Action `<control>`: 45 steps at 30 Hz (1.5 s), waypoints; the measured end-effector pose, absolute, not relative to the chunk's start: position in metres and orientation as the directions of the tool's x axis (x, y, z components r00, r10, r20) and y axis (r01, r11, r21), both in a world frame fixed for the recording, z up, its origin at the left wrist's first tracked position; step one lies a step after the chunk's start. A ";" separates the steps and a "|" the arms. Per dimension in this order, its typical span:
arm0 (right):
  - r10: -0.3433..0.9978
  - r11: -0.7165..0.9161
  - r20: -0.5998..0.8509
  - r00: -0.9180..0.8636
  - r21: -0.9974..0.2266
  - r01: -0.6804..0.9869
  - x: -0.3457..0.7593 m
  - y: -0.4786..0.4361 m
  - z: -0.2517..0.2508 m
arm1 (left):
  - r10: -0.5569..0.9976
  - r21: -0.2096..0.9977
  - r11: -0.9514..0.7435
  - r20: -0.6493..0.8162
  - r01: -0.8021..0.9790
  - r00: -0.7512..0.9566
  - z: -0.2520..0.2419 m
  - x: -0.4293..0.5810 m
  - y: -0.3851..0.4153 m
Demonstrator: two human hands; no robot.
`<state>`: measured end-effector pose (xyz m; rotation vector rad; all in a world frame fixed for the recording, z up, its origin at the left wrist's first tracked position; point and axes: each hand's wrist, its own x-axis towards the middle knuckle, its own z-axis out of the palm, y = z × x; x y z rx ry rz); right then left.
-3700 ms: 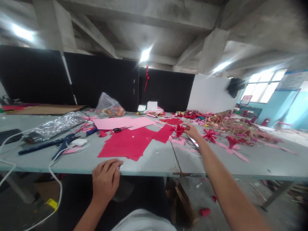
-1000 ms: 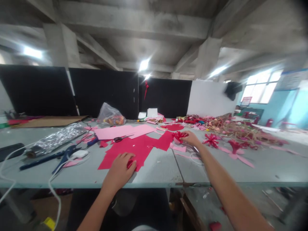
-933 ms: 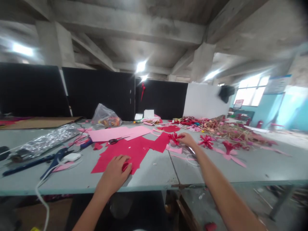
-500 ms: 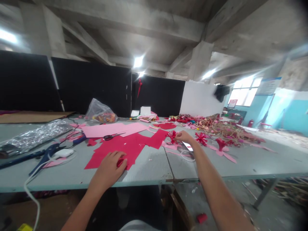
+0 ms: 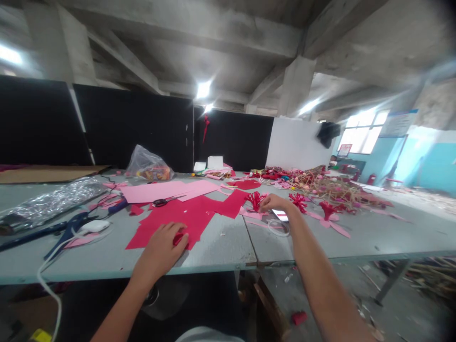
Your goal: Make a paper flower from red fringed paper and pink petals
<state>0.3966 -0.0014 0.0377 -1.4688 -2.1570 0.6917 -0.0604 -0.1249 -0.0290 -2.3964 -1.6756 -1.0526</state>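
Note:
My left hand rests at the near edge of a large red sheet, fingers bent, with a gap between thumb and forefinger where red shows. Farther right, my right hand is closed, its fingertips pinched at the side of a fringed red flower; the exact grip is partly hidden. Under that flower lie pink petal-shaped pieces. A phone and a coiled white cable are just below the right wrist. Two more fringed flowers, one and another, stand to the right.
Scissors lie by the pink sheets. On the left are a blue glue gun, a white adapter and a silvery wrapped roll. A plastic bag and a heap of stems sit farther back.
The view has shifted slightly. Both hands keep nearly the same places; the flower by my right hand looks a little more spread. My left hand stays on the red sheet.

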 end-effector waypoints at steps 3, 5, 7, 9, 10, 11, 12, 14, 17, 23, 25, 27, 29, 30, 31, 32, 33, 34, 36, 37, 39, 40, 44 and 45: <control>0.937 0.326 0.112 -0.331 -0.624 0.710 0.400 0.001 0.038 | 0.825 0.346 -0.416 0.532 0.841 0.190 -0.028 -0.060 -0.125; 0.930 0.361 0.283 -0.233 -0.596 0.718 0.400 0.007 0.036 | 0.829 0.349 -0.417 0.525 0.839 0.194 -0.028 -0.061 -0.125; 0.854 0.396 0.516 -0.063 -0.567 0.723 0.398 0.016 0.032 | 0.834 0.349 -0.414 0.515 0.841 0.197 -0.029 -0.061 -0.124; 0.760 0.412 0.644 0.085 -0.579 0.703 0.395 0.027 0.023 | 0.837 0.345 -0.411 0.511 0.844 0.198 -0.030 -0.061 -0.123; 0.749 0.412 0.651 0.124 -0.603 0.683 0.393 0.033 0.018 | 0.835 0.340 -0.411 0.512 0.846 0.201 -0.031 -0.061 -0.123; 0.766 0.401 0.628 0.136 -0.633 0.662 0.390 0.038 0.013 | 0.833 0.333 -0.414 0.515 0.847 0.204 -0.031 -0.062 -0.122; 0.800 0.382 0.586 0.129 -0.663 0.644 0.388 0.042 0.008 | 0.830 0.327 -0.418 0.517 0.847 0.210 -0.032 -0.062 -0.122; 0.871 0.325 0.481 0.101 -0.718 0.615 0.384 0.047 0.000 | 0.825 0.319 -0.423 0.522 0.848 0.216 -0.032 -0.062 -0.121; 0.930 0.243 0.358 0.079 -0.762 0.601 0.379 0.047 -0.006 | 0.825 0.315 -0.422 0.522 0.850 0.216 -0.033 -0.062 -0.121; 0.938 0.285 0.347 0.004 -0.779 0.558 0.375 0.039 -0.006 | 0.825 0.307 -0.418 0.523 0.855 0.215 -0.033 -0.062 -0.122; 0.936 0.303 0.353 -0.008 -0.792 0.529 0.374 0.038 -0.005 | 0.823 0.305 -0.420 0.524 0.855 0.217 -0.033 -0.062 -0.122; 0.933 0.320 0.360 -0.017 -0.805 0.499 0.374 0.037 -0.004 | 0.824 0.306 -0.420 0.522 0.854 0.218 -0.033 -0.062 -0.122; 0.929 0.335 0.369 -0.023 -0.813 0.476 0.373 0.036 -0.002 | 0.827 0.310 -0.417 0.519 0.854 0.216 -0.033 -0.062 -0.121; 0.928 0.338 0.371 -0.024 -0.816 0.470 0.373 0.035 -0.002 | 0.828 0.312 -0.415 0.518 0.855 0.214 -0.033 -0.063 -0.121; 0.929 0.338 0.369 -0.028 -0.817 0.467 0.372 0.034 -0.001 | 0.830 0.314 -0.413 0.516 0.855 0.212 -0.033 -0.063 -0.121; 0.930 0.337 0.366 -0.030 -0.817 0.467 0.372 0.034 -0.001 | 0.832 0.315 -0.413 0.513 0.855 0.212 -0.033 -0.063 -0.121; 0.931 0.335 0.362 -0.034 -0.817 0.470 0.371 0.033 -0.001 | 0.832 0.316 -0.413 0.512 0.854 0.214 -0.032 -0.063 -0.122; 0.933 0.334 0.359 -0.038 -0.817 0.470 0.371 0.032 0.000 | 0.833 0.317 -0.414 0.510 0.853 0.214 -0.032 -0.062 -0.122; 0.936 0.331 0.349 -0.052 -0.818 0.470 0.369 0.030 0.000 | 0.835 0.320 -0.413 0.507 0.853 0.214 -0.031 -0.062 -0.122; 0.937 0.329 0.343 -0.059 -0.818 0.471 0.368 0.029 0.000 | 0.836 0.320 -0.412 0.506 0.853 0.214 -0.031 -0.062 -0.123; 0.941 0.324 0.328 -0.078 -0.819 0.474 0.367 0.027 0.000 | 0.836 0.321 -0.412 0.505 0.853 0.214 -0.030 -0.061 -0.124; 0.944 0.321 0.320 -0.085 -0.817 0.479 0.366 0.027 -0.001 | 0.836 0.321 -0.412 0.505 0.853 0.214 -0.030 -0.061 -0.124; 0.950 0.307 0.292 -0.109 -0.815 0.492 0.366 0.025 -0.003 | 0.841 0.328 -0.403 0.500 0.854 0.205 -0.028 -0.060 -0.125; 0.951 0.304 0.287 -0.111 -0.820 0.484 0.366 0.025 -0.004 | 0.843 0.331 -0.401 0.498 0.854 0.202 -0.028 -0.059 -0.126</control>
